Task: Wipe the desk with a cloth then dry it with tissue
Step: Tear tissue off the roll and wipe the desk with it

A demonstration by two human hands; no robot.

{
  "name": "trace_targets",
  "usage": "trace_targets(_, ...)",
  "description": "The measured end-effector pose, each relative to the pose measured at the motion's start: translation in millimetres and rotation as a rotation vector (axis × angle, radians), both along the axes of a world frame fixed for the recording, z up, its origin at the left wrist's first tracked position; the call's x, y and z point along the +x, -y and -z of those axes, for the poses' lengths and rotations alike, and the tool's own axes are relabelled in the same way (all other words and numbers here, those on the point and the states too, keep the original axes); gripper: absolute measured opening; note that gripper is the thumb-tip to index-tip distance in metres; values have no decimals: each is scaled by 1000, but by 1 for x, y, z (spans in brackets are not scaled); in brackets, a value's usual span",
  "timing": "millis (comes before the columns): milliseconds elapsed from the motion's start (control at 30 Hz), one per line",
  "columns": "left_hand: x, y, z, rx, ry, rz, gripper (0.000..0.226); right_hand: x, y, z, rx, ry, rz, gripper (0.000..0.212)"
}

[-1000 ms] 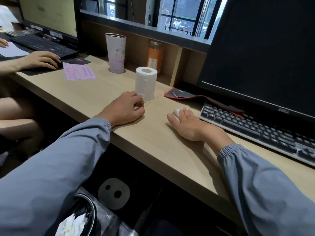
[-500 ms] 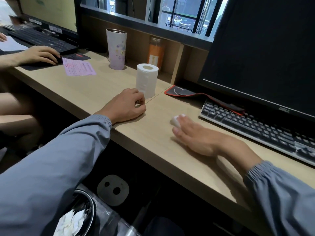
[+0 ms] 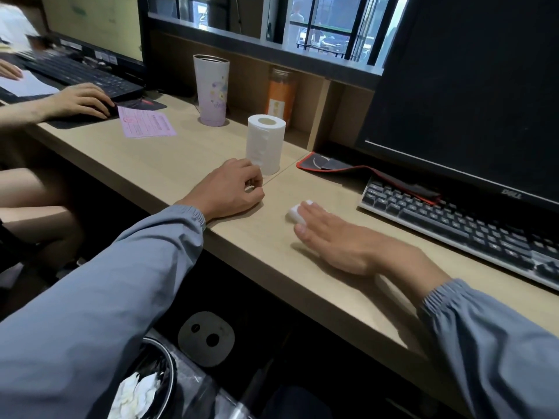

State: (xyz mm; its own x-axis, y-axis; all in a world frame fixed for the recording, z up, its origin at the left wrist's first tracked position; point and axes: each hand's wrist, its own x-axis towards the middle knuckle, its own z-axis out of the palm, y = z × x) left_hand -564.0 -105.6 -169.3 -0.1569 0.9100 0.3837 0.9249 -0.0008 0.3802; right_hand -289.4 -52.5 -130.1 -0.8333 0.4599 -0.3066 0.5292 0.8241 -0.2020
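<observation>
The right hand [image 3: 341,243] lies flat, fingers straight, pressing a tissue wad [image 3: 298,210] onto the desk [image 3: 272,258]; drying probably goes best with even pressure and overlapping strokes. At the wad's 10 o'clock the left hand [image 3: 230,189] rests curled; whether it pinches anything is unclear. The wad's visible part runs 8 to 2 o'clock.

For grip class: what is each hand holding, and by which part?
Right hand presses flat on top of the tissue wad, no grip. Left hand rests curled on the desk; whether it holds anything cannot be told.
</observation>
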Motion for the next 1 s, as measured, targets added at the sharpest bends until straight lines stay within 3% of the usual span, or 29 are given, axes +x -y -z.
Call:
trace_targets(133,0,1,-2,-19,-7,-7,10,-20,-9,5,35,-5,64,86)
trace_targets(333,1,2,-3,-41,26,-6,23,-13,65,13,53,-44,-229,81)
trace_targets(600,2,4,-4,-52,23,-13,21,-34,-8,4,47,-12,43,81)
trace_targets(833,-1,1,-4,-61,54,-7,24,-26,76,14,43,-52,-250,83)
trace_targets(1000,-1,4,-5,-56,42,-11,29,-28,33,5,24,-15,-139,77)
